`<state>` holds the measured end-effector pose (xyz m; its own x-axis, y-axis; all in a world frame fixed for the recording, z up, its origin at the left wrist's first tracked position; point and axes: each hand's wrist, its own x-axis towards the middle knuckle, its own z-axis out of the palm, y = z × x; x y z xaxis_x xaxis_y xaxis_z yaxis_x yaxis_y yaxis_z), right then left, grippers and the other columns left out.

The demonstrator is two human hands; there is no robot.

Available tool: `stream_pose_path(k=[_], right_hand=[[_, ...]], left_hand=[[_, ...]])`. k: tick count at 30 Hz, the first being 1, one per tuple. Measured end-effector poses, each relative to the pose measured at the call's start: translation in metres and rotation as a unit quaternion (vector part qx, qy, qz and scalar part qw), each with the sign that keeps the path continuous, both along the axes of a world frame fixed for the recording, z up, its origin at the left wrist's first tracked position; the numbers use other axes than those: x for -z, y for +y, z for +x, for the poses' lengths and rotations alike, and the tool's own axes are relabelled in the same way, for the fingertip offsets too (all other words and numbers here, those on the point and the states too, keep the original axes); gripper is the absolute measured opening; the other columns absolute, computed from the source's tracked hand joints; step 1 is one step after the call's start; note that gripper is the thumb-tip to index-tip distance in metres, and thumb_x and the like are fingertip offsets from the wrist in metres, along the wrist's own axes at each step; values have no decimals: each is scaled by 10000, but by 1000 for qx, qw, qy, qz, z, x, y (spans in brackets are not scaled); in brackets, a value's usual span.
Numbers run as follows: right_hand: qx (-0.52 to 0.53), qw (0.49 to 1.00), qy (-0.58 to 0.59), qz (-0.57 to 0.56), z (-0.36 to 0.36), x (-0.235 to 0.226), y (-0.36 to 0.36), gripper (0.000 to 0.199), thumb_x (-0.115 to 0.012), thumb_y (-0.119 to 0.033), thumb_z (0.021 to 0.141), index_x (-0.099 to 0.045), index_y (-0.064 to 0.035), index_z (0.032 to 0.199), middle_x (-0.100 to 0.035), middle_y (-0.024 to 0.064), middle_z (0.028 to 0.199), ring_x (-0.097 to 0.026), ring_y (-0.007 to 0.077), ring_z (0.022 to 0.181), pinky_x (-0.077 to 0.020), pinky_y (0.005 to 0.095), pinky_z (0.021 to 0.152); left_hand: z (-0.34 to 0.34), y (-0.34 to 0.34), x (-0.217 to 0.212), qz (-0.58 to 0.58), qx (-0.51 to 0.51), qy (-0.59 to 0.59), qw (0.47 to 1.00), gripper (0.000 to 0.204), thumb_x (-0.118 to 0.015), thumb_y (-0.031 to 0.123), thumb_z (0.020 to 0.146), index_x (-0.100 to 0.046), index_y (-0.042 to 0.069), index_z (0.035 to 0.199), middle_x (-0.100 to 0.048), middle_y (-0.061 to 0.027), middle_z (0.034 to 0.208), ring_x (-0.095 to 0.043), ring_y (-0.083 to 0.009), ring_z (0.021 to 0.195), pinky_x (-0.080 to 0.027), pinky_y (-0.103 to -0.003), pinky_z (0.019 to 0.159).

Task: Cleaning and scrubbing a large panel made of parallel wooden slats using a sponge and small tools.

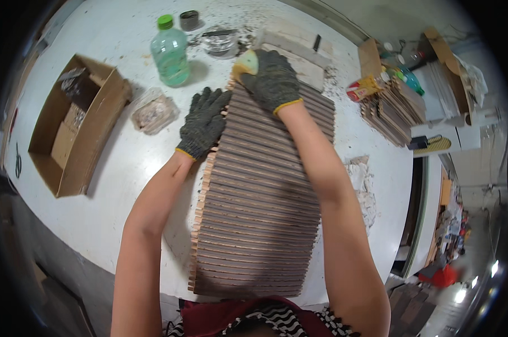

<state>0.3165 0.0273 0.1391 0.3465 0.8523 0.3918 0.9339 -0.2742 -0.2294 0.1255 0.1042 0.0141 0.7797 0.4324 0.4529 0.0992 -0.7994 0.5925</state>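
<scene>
A long row of grey-brown wooden-looking strips [259,208] lies side by side across the table in front of me, with paler, uneven ends along the left side. My right hand [272,80], in a dark knit glove with a yellow cuff, grips a yellow-green sponge [246,65] at the row's far left corner. In a matching glove, my left hand [204,121] lies against the left edge of the row, its fingers stretched out and holding nothing that I can see.
A cardboard box [91,143] stands at left, near a clear plastic-wrapped block [154,111]. Beyond are a green-capped bottle [171,56], a dark tape roll [189,21] and a clear dish [219,42]. Stacked boards [393,109] and a crumpled cloth [362,188] sit at right.
</scene>
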Motion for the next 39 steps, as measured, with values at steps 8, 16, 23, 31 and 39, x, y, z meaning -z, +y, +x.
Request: stream_pose_path(k=[8,16,23,31,39], right_hand=[[99,994,7,-40,68,-18,-112,353,-697,-352,795,-673,-75,1013,-681,193,931,-636,390,909,-505,486,792],[174,982,-58,-45,111,-17,-204,520,-767,-406,756,-666,-70,1140,-678,209,1034,-646,360,967,-511,459,857],[-140,990,23,24,-52,-7,-93,618,-824,-341,735,-593,-46,1227,-619,220,1133,-614,387,1008,-512,461,871],[171,975,-138,-29,139,-10,-196,372,-767,-378,738,-673,-71,926,-685,179,888,-641,388,837,-518,478,781],[-165,984,32,58,-52,-7,-135,593,-804,-283,728,-578,-48,1223,-611,185,1111,-602,366,995,-498,471,884]], left_hand=[[-5,4,-2,-20,10,-13,1000,598,-519,227,884,-474,186,1479,-462,-199,1494,-327,-439,1433,-193,-513,1209],[6,0,0,-11,8,-11,1000,602,-524,258,896,-455,187,1489,-463,-194,1493,-326,-433,1434,-192,-517,1207],[0,5,6,-6,18,-9,1000,569,-387,435,1005,-442,158,1499,-442,-142,1524,-297,-401,1457,-151,-493,1213],[9,-2,-3,2,18,-18,1000,593,-505,283,916,-442,173,1495,-466,-213,1482,-341,-444,1420,-191,-517,1204],[-1,5,5,1,13,-5,1000,577,-489,278,924,-451,178,1491,-472,-182,1490,-347,-419,1426,-191,-507,1206]])
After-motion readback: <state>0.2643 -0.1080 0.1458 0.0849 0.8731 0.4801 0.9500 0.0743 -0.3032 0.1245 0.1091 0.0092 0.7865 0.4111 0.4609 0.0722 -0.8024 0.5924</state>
